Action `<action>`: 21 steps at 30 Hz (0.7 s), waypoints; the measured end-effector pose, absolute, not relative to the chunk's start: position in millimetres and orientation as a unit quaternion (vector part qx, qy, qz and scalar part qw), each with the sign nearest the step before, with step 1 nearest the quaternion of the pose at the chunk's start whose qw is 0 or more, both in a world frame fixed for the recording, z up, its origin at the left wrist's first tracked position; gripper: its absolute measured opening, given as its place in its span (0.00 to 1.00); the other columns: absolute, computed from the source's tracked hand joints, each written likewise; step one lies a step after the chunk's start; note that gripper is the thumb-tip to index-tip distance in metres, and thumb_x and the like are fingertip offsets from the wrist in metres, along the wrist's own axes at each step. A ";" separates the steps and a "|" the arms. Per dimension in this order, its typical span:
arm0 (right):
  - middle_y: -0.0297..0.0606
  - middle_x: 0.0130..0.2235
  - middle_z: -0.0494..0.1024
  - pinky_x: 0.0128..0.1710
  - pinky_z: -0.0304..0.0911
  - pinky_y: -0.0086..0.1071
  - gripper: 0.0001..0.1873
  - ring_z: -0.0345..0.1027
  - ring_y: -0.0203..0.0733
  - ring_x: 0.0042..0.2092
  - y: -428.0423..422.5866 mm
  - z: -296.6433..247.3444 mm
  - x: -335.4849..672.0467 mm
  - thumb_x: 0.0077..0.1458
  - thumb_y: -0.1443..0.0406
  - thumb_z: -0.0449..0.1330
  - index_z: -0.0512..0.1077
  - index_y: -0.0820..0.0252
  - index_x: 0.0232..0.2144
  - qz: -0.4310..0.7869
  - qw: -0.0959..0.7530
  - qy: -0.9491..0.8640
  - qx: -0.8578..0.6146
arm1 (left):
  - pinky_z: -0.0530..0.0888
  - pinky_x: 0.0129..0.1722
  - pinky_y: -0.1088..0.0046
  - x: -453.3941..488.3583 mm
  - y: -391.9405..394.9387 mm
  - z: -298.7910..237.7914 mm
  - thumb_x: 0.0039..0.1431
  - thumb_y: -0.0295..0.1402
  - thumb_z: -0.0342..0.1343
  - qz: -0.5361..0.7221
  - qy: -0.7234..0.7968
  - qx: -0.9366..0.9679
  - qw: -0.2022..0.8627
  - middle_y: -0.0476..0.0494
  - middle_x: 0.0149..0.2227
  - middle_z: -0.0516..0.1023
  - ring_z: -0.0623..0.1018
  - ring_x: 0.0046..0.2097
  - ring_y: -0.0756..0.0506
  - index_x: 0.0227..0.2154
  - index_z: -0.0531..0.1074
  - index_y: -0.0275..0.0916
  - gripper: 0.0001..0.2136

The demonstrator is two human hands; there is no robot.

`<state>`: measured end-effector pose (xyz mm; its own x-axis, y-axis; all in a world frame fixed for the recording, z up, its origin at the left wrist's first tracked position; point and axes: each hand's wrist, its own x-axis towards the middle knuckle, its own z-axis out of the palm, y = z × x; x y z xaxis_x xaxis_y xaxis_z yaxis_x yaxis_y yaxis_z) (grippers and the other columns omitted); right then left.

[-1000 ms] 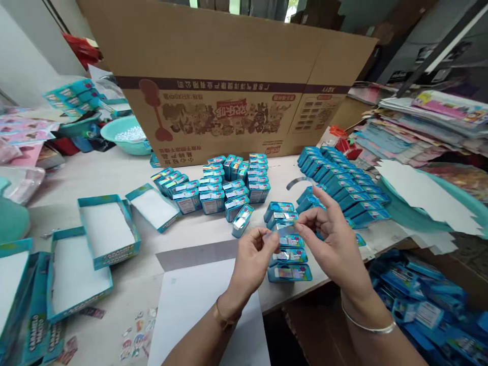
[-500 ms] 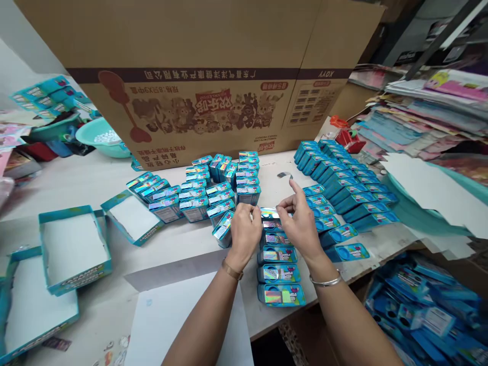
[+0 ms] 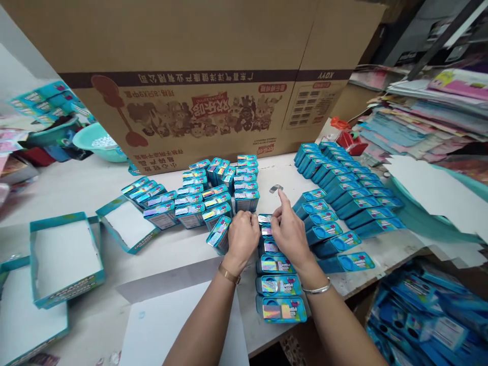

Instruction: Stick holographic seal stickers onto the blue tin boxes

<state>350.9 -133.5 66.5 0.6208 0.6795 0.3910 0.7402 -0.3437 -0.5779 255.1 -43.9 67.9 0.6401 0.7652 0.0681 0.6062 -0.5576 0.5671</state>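
Small blue boxes stand in a row running toward me, each with a shiny silver sticker on top. My left hand (image 3: 243,236) is closed at the left side of the farthest blue box (image 3: 264,219), its fingertips partly hidden. On that box's right side is my right hand (image 3: 292,234), thumb and curled fingers close to the silver top while the index finger points up and away. A short shiny strip (image 3: 276,188) shows at the index fingertip, seemingly touching it. Nearest me in the row is a blue box (image 3: 282,309) with a rainbow-coloured sticker.
More blue boxes (image 3: 190,207) stand grouped at left, and others (image 3: 351,193) in rows at right. Open blue trays (image 3: 66,218) lie far left. A large cardboard carton (image 3: 190,40) rises behind. Flattened blue boxes (image 3: 423,315) fill a container below right; a red tape dispenser (image 3: 351,142) sits behind.
My right hand has shifted left and toward me across the far box, and the shiny strip has moved along with its index fingertip. My left hand stays nearly in place. The view has tilted slightly.
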 end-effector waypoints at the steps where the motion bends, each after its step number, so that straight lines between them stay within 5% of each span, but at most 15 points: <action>1: 0.44 0.40 0.75 0.48 0.68 0.45 0.36 0.70 0.50 0.43 -132.9 65.6 351.4 0.57 0.70 0.50 0.52 0.66 0.67 -0.052 0.371 -0.436 -0.819 | 0.72 0.44 0.66 254.8 -44.4 65.9 0.69 0.31 0.45 0.155 0.397 0.863 0.271 0.36 0.38 0.80 0.80 0.44 0.39 0.33 0.75 0.37 0.14; 6: 0.48 0.46 0.71 0.53 0.65 0.50 0.40 0.66 0.53 0.50 -129.6 61.4 362.0 0.51 0.73 0.51 0.55 0.62 0.67 -0.092 0.365 -0.429 -0.821 | 0.71 0.54 0.60 258.9 -46.3 50.5 0.66 0.26 0.47 0.183 0.409 0.811 0.376 0.26 0.51 0.78 0.77 0.55 0.35 0.51 0.70 0.28 0.15; 9: 0.49 0.49 0.69 0.50 0.69 0.49 0.38 0.68 0.51 0.49 -136.3 63.2 367.7 0.51 0.73 0.50 0.58 0.60 0.66 -0.069 0.438 -0.399 -0.802 | 0.66 0.62 0.59 256.9 -48.9 43.8 0.63 0.23 0.46 0.207 0.398 0.751 0.485 0.21 0.61 0.70 0.71 0.63 0.36 0.60 0.63 0.24 0.22; 15: 0.49 0.58 0.69 0.55 0.66 0.50 0.36 0.65 0.52 0.60 -198.1 58.9 337.6 0.62 0.56 0.56 0.52 0.52 0.69 -0.016 0.610 -0.295 -0.736 | 0.58 0.68 0.54 184.8 -102.6 22.3 0.68 0.45 0.46 0.308 0.306 0.612 0.661 0.32 0.70 0.56 0.59 0.70 0.36 0.69 0.51 0.37 0.31; 19: 0.48 0.67 0.61 0.64 0.54 0.57 0.42 0.54 0.55 0.68 -231.4 28.5 303.0 0.62 0.50 0.55 0.42 0.46 0.71 0.100 0.645 -0.288 -0.701 | 0.58 0.68 0.48 137.7 -156.4 -10.3 0.46 0.47 0.69 0.276 0.233 0.673 0.645 0.34 0.72 0.50 0.53 0.71 0.29 0.71 0.38 0.44 0.57; 21: 0.46 0.70 0.54 0.66 0.50 0.57 0.46 0.47 0.54 0.71 -233.5 15.7 292.9 0.61 0.48 0.56 0.37 0.45 0.72 0.145 0.672 -0.277 -0.671 | 0.56 0.68 0.46 135.0 -167.9 -20.0 0.43 0.41 0.71 0.255 0.241 0.700 0.621 0.33 0.73 0.48 0.51 0.71 0.28 0.72 0.36 0.43 0.60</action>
